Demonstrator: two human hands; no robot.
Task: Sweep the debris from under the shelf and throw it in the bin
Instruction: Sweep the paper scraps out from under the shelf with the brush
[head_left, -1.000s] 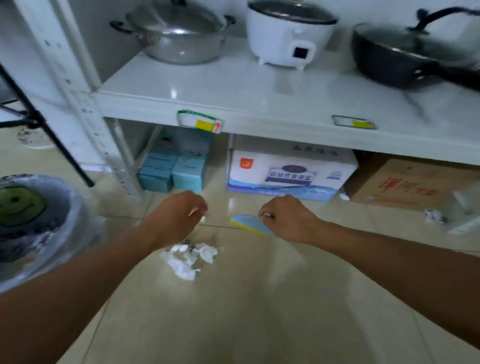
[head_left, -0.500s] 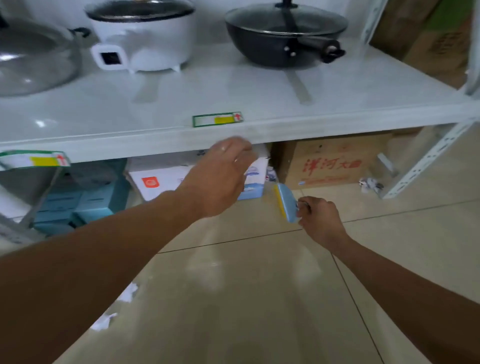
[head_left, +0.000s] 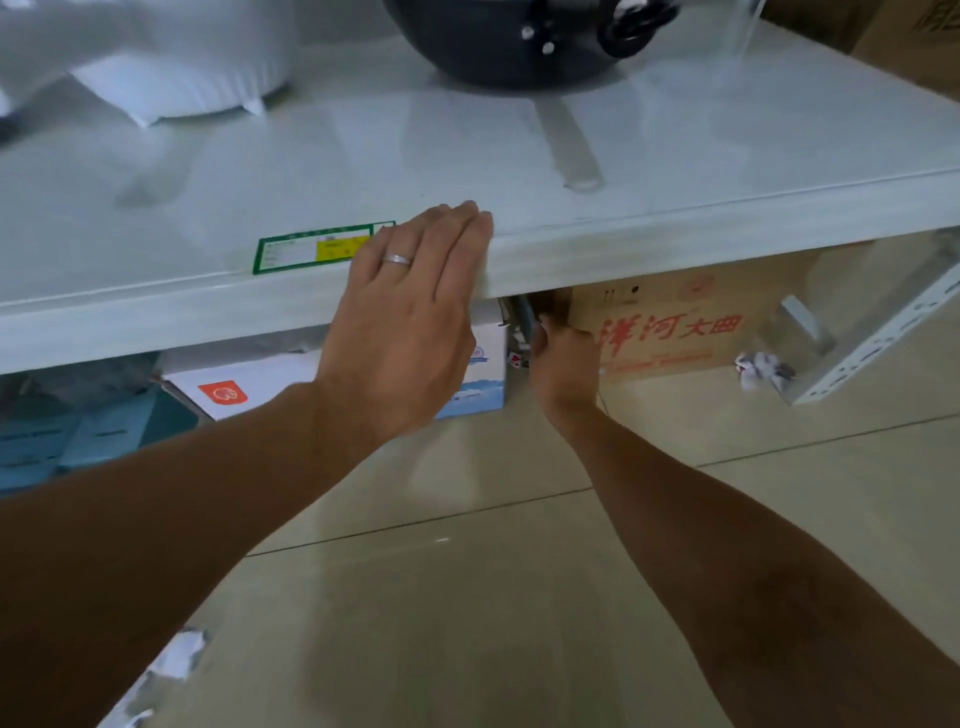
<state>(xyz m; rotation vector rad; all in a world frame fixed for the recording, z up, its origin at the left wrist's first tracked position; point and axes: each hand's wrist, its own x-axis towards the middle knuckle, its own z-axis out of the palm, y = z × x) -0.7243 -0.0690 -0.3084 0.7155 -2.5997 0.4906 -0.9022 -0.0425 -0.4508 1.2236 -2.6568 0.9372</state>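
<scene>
- Shelf (head_left: 675, 249): left hand (head_left: 410, 322) lies flat and released on its front edge, fingers together.
- Right hand (head_left: 563, 353): reaches under the shelf between white box (head_left: 483, 364) and brown carton (head_left: 670, 332), clenched on a blue tool (head_left: 523, 317), mostly hidden.
- Debris: crumpled paper (head_left: 761, 366) beside the carton; white scraps (head_left: 176, 660) on the floor tiles (head_left: 493, 623), lower left.

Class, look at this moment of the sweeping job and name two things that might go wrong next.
1. The right hand works in the narrow gap between the white box and the brown carton; knuckles may scrape.
2. The crumpled paper by the shelf leg lies outside that gap and may get missed.
</scene>
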